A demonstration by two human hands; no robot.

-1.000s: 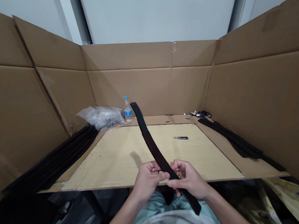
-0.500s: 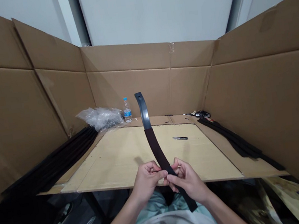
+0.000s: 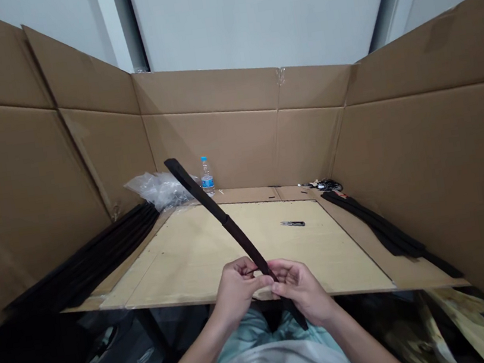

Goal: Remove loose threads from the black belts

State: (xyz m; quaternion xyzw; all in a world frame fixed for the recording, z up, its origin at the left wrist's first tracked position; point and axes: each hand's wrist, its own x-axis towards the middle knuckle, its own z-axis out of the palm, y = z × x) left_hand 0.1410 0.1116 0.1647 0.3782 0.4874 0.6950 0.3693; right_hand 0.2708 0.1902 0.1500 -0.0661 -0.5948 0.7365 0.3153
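A long, narrow black strip [image 3: 197, 190] slants up and to the left over the table's front edge, its bare far end in the air. A dark brown fabric sleeve [image 3: 244, 240] covers its lower length, and a fold of the sleeve shows where the bare part begins. My left hand [image 3: 239, 287] pinches the sleeve from the left side. From the right, my right hand [image 3: 299, 287] grips it between thumb and fingers, close to the left hand. The strip's lower end hangs below both hands, over my lap.
Thread snips [image 3: 293, 223] lie on the pale board [image 3: 180, 256]. Black fabric strips are piled at left [image 3: 108, 254] and right [image 3: 378, 222]. At the back stand a water bottle [image 3: 207, 180] and a crumpled plastic bag [image 3: 160, 190]. Cardboard walls [image 3: 217, 131] enclose the table.
The strip's far end has swung to the left, and the strip has turned so that its narrow side faces me. Both hands stay in nearly the same place on it.
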